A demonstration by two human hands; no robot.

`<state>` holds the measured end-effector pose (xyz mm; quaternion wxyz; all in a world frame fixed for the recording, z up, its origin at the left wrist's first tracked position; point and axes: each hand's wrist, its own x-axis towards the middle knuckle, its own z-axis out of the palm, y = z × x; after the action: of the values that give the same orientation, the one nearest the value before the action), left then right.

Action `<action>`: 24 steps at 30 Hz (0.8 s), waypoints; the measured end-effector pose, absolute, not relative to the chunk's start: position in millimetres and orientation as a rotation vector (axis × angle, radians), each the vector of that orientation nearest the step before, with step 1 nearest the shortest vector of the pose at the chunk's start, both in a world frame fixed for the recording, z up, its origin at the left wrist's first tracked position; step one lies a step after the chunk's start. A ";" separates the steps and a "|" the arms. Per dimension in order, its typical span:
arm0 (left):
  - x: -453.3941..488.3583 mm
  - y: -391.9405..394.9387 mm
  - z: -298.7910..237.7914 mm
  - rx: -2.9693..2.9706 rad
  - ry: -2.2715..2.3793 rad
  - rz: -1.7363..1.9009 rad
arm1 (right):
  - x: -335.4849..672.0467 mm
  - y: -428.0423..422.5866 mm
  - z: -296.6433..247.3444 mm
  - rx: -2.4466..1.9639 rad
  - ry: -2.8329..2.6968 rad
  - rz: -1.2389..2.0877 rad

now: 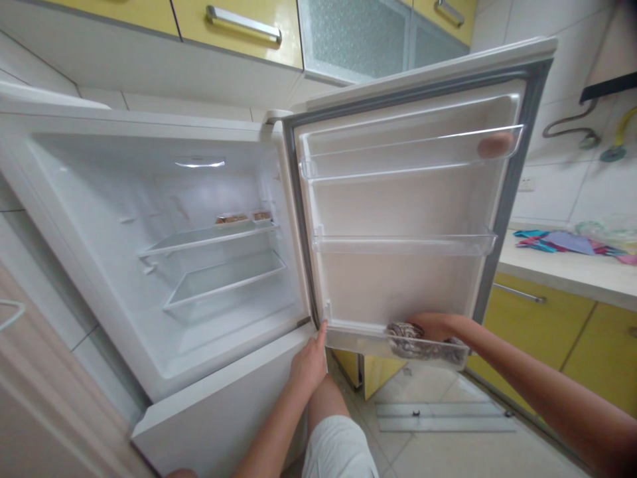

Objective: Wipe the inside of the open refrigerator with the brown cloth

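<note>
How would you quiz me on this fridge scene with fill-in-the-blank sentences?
1. The refrigerator door is not shut but wide ____.
2. On that door, the clear bins number ____.
3. In the lowest bin, a patterned cloth is touched by the person's ____ hand.
4. The lower cabinet beyond the door is coloured ____.

Missing words: open; three; right; yellow.

Can't make out the fingertips of the right hand [434, 325], hidden at the patterned cloth [404, 337]. Can't identify tiny shelf packets [233, 218], possibly food.
</note>
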<state>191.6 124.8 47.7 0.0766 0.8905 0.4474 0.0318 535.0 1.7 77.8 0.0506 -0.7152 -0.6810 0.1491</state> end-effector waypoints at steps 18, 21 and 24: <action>207.3 119.9 48.4 2.585 1.322 0.111 | 492.1 74.5 81.5 -2.362 -2.127 0.084; 207.8 119.8 48.3 2.600 1.320 0.104 | 469.7 97.2 76.8 -2.304 -2.119 0.139; 205.1 121.2 48.0 2.623 1.319 0.106 | 443.5 118.9 68.9 -2.215 -2.113 0.221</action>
<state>205.1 121.2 48.0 0.1014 0.8882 0.4466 0.0359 443.5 118.9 68.9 0.0364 -0.7212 -0.6881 0.0720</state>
